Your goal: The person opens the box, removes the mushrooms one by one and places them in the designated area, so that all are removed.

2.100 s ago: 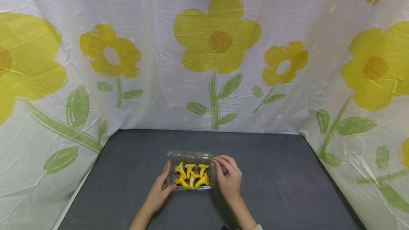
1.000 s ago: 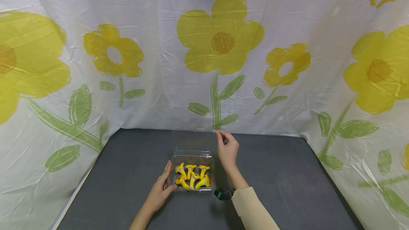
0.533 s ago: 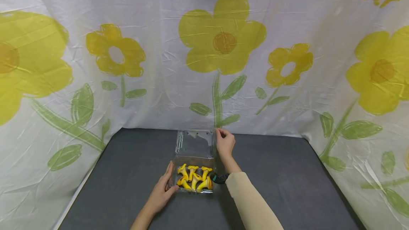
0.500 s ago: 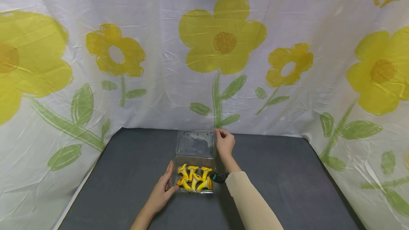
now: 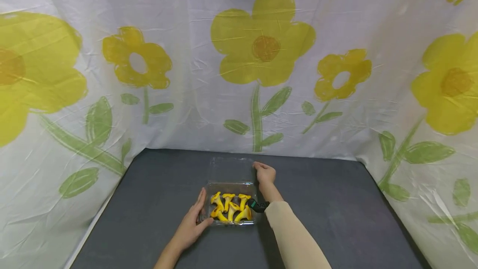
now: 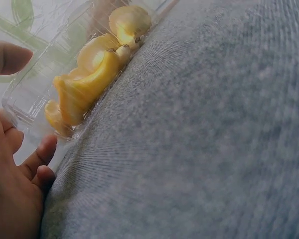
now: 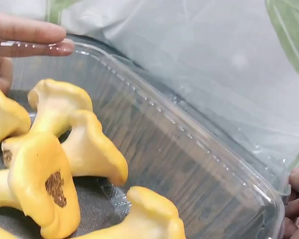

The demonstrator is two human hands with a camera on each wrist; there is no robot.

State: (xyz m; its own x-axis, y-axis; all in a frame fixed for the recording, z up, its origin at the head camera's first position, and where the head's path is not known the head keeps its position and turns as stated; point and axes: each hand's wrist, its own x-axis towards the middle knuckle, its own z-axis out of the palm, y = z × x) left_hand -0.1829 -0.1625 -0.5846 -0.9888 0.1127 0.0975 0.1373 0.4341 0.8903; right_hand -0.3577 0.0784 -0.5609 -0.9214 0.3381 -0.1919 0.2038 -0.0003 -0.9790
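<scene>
In the head view a clear plastic clamshell container (image 5: 230, 186) sits on the table with several yellow mushrooms (image 5: 232, 211) inside. Its lid (image 5: 231, 170) is swung back away from the person. My left hand (image 5: 190, 223) rests against the container's left end, thumb at the front corner and fingers along the side. My right hand (image 5: 265, 173) pinches the lid's far right corner; its fingertips are hardly visible there. The right wrist view shows mushrooms (image 7: 45, 184) up close, straight left-hand fingers (image 7: 30, 30) at the wall, and part of the right hand (image 7: 298, 204).
A dark grey table (image 5: 336, 211) spreads around the container. Behind and beside it hangs a white curtain (image 5: 194, 86) printed with yellow flowers. A dark wristband (image 5: 258, 206) on the right wrist hangs close to the container's right side.
The right hand has lifted the lid up off the container and swung it back, and now lowers it toward the table behind. The left hand has stayed at the left end.
</scene>
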